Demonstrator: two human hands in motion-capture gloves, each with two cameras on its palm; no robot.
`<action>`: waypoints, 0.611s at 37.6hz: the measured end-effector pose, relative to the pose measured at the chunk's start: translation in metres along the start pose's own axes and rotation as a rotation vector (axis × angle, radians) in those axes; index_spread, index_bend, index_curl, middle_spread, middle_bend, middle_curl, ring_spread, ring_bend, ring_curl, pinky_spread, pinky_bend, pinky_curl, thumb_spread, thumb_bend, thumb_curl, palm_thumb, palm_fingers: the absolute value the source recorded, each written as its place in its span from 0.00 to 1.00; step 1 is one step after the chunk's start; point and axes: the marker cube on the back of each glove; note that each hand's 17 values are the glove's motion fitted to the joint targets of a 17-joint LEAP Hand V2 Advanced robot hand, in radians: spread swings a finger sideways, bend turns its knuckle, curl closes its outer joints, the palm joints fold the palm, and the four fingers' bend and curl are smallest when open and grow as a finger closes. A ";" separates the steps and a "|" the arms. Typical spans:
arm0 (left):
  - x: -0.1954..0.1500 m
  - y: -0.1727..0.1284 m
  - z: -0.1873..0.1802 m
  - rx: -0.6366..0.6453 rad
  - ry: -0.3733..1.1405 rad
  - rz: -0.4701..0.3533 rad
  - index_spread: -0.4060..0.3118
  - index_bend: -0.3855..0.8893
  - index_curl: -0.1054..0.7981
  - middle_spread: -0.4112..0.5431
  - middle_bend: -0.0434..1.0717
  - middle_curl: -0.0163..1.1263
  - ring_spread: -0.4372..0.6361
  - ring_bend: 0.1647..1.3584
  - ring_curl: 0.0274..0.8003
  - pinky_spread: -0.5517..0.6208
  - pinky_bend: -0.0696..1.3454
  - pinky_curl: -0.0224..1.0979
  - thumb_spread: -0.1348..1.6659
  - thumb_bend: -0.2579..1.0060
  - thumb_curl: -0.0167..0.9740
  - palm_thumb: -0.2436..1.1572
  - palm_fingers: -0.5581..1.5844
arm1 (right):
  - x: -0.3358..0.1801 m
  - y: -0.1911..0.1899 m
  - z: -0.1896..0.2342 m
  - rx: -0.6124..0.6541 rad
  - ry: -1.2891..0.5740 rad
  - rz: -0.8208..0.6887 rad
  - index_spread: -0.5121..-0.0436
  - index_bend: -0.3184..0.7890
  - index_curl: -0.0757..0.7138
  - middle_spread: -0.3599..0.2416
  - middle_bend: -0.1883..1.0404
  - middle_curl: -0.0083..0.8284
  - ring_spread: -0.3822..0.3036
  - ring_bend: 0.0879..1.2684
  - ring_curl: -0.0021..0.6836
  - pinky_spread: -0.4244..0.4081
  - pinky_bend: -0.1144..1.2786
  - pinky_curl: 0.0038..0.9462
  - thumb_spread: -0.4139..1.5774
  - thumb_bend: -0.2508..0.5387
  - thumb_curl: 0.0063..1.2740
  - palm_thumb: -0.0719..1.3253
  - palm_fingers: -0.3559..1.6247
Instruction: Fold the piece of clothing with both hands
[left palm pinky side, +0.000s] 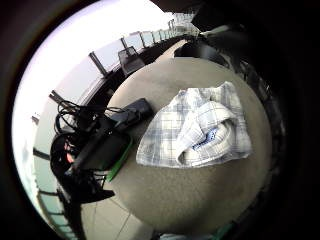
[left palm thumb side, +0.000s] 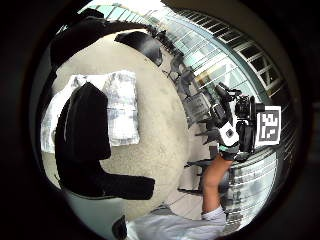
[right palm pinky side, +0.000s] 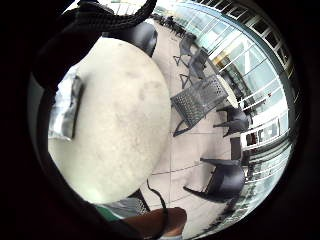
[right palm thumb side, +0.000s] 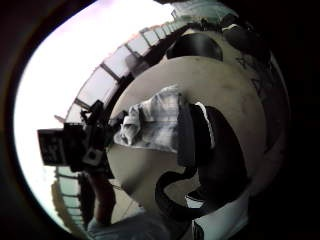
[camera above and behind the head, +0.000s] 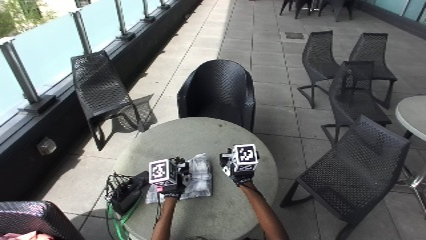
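- A round grey table (camera above and behind the head: 219, 140) stands on a tiled terrace, and a person reaches over it from its near edge with both forearms.
- The piece of clothing (camera above and behind the head: 196, 182) is a white shirt with a pale blue check. It lies on the near half of the table, a little left of centre, as a folded, somewhat rumpled bundle.
- In the left little finger side palm view, the shirt's collar, with a small blue label, sits on top of the bundle.
- The left hand (camera above and behind the head: 173, 187), in a black glove, hovers over the near left part of the shirt. In the left thumb side palm view, its fingers (left palm thumb side: 85, 135) are black shapes in front of the cloth; I cannot tell how far they are curled, or whether they touch the cloth.
- The right hand (camera above and behind the head: 239, 175), also in a black glove, is just right of the shirt, over bare tabletop. In the right thumb side palm view, a finger (right palm thumb side: 187, 130) overlaps the shirt's edge; I cannot tell its grip either.
- A black device (camera above and behind the head: 128, 192) with tangled cables and a green edge sits at the table's near left rim, left of the shirt and apart from it.
- A black chair (camera above and behind the head: 216, 92) is tucked in at the far side of the table.
- Another black chair (camera above and behind the head: 346, 170) stands to the right of the table.
- More black chairs stand farther off on the tiles.
- A glass railing (camera above and behind the head: 46, 45) runs along the left side.
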 end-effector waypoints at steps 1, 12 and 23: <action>-0.001 -0.001 0.001 0.002 -0.007 0.001 0.33 0.44 0.55 0.30 0.19 0.31 0.51 0.25 0.37 0.82 0.18 0.29 0.87 0.20 0.28 0.42 0.49 | 0.001 0.001 0.001 -0.010 0.008 0.001 0.33 0.43 0.53 0.45 0.29 0.43 0.60 0.13 0.48 0.79 0.30 0.36 0.87 0.30 0.24 0.48 0.46; -0.004 0.002 0.004 -0.021 -0.021 -0.010 0.33 0.44 0.55 0.29 0.19 0.31 0.51 0.25 0.36 0.82 0.18 0.29 0.87 0.20 0.28 0.42 0.49 | 0.004 0.006 -0.001 -0.033 0.042 0.008 0.33 0.44 0.54 0.45 0.29 0.42 0.60 0.12 0.47 0.79 0.30 0.37 0.87 0.30 0.24 0.48 0.45; -0.005 0.001 0.006 -0.014 -0.029 0.006 0.33 0.44 0.55 0.29 0.19 0.31 0.51 0.25 0.36 0.82 0.18 0.29 0.87 0.20 0.28 0.42 0.49 | 0.012 -0.010 -0.004 0.092 0.119 -0.004 0.33 0.43 0.54 0.45 0.29 0.41 0.60 0.12 0.48 0.79 0.30 0.37 0.87 0.30 0.24 0.48 0.45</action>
